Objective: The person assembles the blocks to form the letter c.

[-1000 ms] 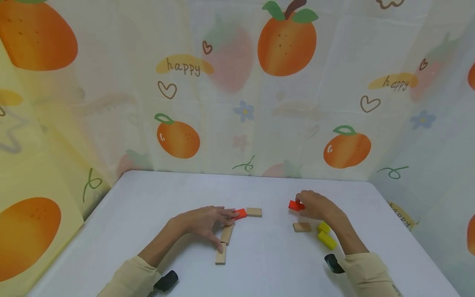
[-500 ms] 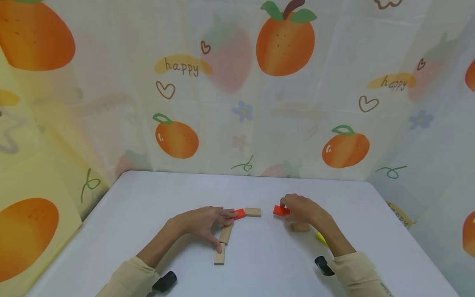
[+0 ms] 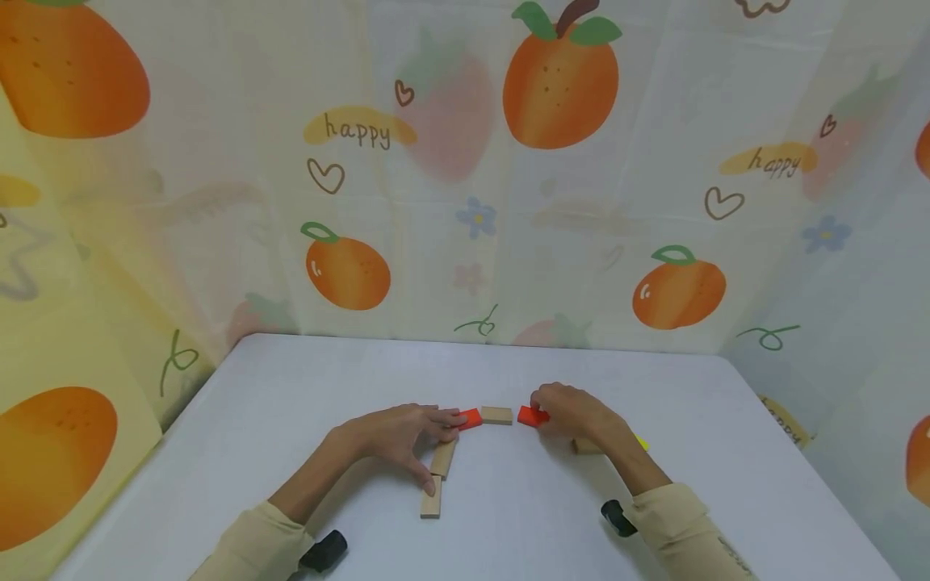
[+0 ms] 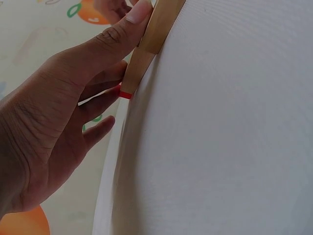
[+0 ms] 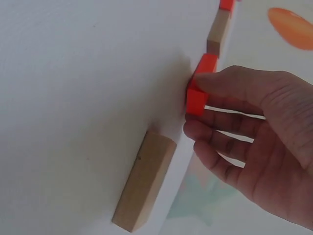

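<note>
In the head view my left hand [image 3: 403, 434] spreads along a bent row of blocks. Its thumb touches the nearest plain wooden block [image 3: 431, 499], and its fingertips reach a red block [image 3: 471, 418]. Another wooden block [image 3: 443, 458] lies between them under the hand. From the red block the row runs right to a further wooden block [image 3: 497, 415]. My right hand [image 3: 574, 410] pinches a second red block [image 5: 201, 81] between thumb and fingers, close to the right end of that wooden block, with a narrow gap in the head view.
A loose wooden block [image 5: 145, 181] lies near my right hand, partly covered by the forearm in the head view. Behind that forearm shows a bit of yellow block [image 3: 643, 442]. The white table [image 3: 363, 367] ends at a fruit-patterned curtain [image 3: 436, 266].
My right hand has carried the red block left, from beside the loose blocks to near the row's right end. The forearm now hides most of the yellow blocks. My left hand stays put.
</note>
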Available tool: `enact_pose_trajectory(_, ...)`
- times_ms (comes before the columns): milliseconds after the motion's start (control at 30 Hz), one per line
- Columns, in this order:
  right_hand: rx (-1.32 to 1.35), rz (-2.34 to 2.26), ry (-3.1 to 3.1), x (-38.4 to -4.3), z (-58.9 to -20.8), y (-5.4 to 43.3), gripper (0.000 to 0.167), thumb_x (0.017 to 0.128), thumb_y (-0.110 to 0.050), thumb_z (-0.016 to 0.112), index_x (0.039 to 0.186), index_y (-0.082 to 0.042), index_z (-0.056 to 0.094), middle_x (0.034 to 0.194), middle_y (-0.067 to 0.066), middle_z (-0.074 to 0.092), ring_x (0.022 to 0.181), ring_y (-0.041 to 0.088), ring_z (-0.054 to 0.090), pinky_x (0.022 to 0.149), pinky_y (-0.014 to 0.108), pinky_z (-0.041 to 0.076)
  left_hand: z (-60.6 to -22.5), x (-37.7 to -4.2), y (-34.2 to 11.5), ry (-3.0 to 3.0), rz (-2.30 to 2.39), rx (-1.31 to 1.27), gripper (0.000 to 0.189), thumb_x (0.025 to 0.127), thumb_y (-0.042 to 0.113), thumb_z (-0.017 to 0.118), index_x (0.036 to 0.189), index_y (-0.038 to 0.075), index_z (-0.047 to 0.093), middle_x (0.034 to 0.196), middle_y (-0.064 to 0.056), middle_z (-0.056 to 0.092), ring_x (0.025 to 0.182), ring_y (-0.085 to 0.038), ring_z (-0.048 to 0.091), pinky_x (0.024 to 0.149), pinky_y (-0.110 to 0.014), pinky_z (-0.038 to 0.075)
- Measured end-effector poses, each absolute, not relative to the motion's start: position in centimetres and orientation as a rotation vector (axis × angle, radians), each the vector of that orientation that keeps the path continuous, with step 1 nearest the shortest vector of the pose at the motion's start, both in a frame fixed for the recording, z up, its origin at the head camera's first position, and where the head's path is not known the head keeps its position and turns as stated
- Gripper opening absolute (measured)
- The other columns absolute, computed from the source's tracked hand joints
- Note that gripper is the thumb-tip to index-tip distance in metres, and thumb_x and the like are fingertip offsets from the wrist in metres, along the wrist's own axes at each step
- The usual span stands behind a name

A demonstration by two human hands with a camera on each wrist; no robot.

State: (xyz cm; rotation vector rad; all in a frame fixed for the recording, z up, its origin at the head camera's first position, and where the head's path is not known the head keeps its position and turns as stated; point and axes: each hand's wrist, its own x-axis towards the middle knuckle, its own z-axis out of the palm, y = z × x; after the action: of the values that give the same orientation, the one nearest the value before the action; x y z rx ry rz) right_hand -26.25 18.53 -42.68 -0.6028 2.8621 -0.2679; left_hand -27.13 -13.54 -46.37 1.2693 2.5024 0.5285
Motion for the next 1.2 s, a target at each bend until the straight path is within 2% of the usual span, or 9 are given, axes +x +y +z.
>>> enact_pose_trajectory(400,-0.564,-0.286,2.841,-26.6,-43.1,18.1,0.024,0.091,-0.012,0.080,0.113,-0.006,0.072,0.091,0.003,0.062,0.086,0.017,0.055,0.084,0.035,0.058,-46.2,-27.0,-13.5,2.495,0.537,1.265,0.088,0.073,0.054,0.092,0.146,0.016,0.061,0.164,0.005,0.048,0.155,-0.034,0.042,0.125,-0.054,0.039)
enact_pose_trajectory(667,-0.537,-0.260,2.838,-26.1,-42.5,17.8,0.043,0.089,-0.020,0.083,0.126,-0.005,0.069,0.098,0.004,0.064,0.090,0.017,0.055,0.085,0.037,0.058,-46.0,-27.0,-13.5,2.502,0.527,1.254,0.087,0.073,0.055,0.091,0.146,0.017,0.061,0.164,0.007,0.048,0.156,-0.031,0.041,0.125,-0.052,0.039)
enact_pose_trajectory(833,-0.713,-0.133,2.940,-25.7,-42.3,17.3,0.049,0.089,-0.026,0.084,0.130,-0.006,0.067,0.103,0.007,0.064,0.091,0.019,0.056,0.083,0.036,0.059,-46.2,-27.1,-13.6,2.494,0.534,1.264,0.087,0.074,0.055,0.091,0.146,0.017,0.062,0.163,0.005,0.049,0.156,-0.032,0.042,0.125,-0.054,0.040)
enact_pose_trajectory(1033,-1.075,-0.049,3.006,-24.4,-40.9,15.8,0.038,0.092,-0.026,0.081,0.124,-0.008,0.069,0.102,0.005,0.065,0.086,0.017,0.057,0.075,0.027,0.056,-46.3,-27.2,-13.7,2.487,0.544,1.288,0.086,0.073,0.054,0.091,0.145,0.015,0.063,0.163,0.003,0.049,0.154,-0.031,0.044,0.124,-0.051,0.041)
enact_pose_trajectory(1200,-1.148,-0.127,2.971,-23.6,-39.9,14.6,0.037,0.093,-0.024,0.080,0.125,-0.009,0.070,0.110,0.006,0.070,0.090,0.017,0.062,0.082,0.029,0.060,-46.5,-27.2,-13.6,2.479,0.549,1.293,0.085,0.073,0.053,0.092,0.145,0.016,0.063,0.163,0.004,0.049,0.155,-0.031,0.043,0.125,-0.051,0.040)
